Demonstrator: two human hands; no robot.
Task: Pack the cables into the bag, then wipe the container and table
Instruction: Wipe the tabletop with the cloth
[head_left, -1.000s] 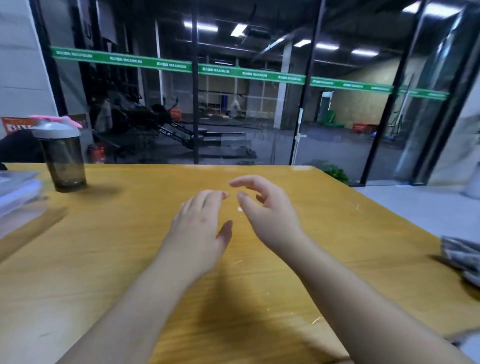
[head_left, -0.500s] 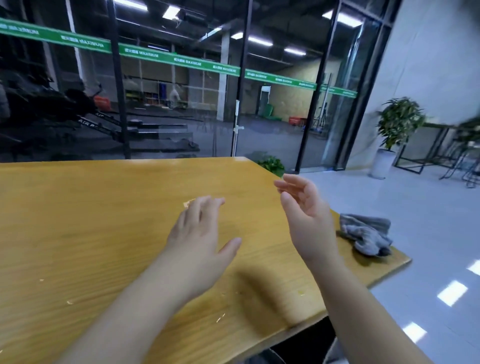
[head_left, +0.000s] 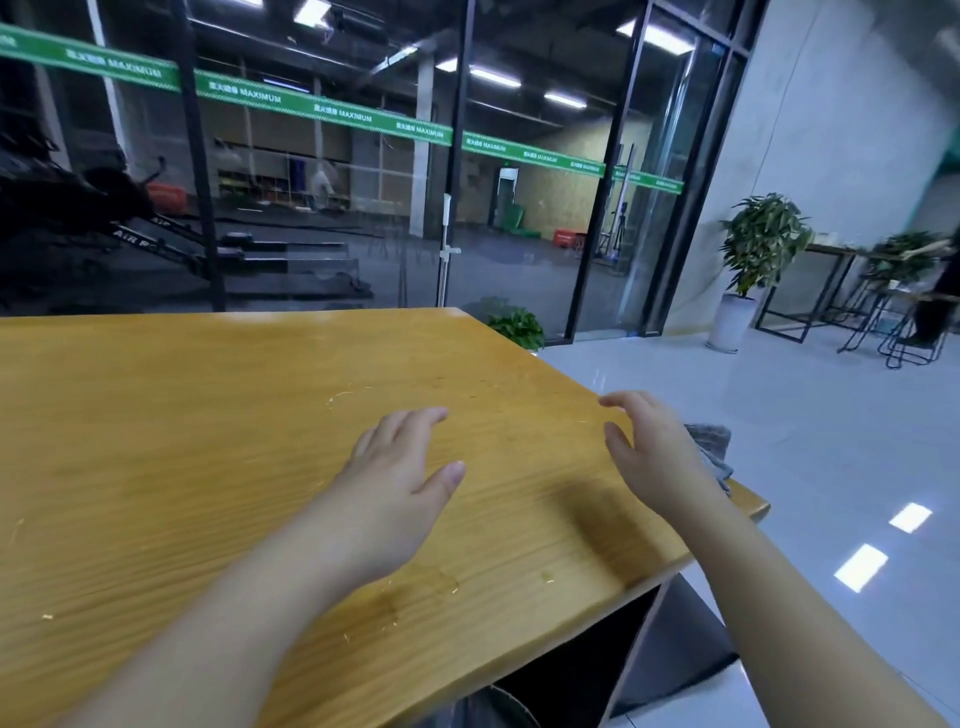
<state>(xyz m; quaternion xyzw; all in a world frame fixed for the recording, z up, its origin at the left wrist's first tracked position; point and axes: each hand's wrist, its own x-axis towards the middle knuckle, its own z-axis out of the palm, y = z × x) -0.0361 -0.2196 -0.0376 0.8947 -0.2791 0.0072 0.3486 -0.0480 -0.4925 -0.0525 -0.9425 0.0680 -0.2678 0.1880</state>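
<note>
Both empty, fingers loose: left hand (head_left: 395, 483) over desk (head_left: 182, 441), right hand (head_left: 649, 452) nearing grey cloth (head_left: 709, 441) at right edge, probably half hidden; best gathered whole before wiping; cables, bag, container unseen.

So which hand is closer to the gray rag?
The right hand. It hovers just in front of the gray rag at the table's right edge, partly hiding it. The left hand sits farther left, over the middle.
</note>
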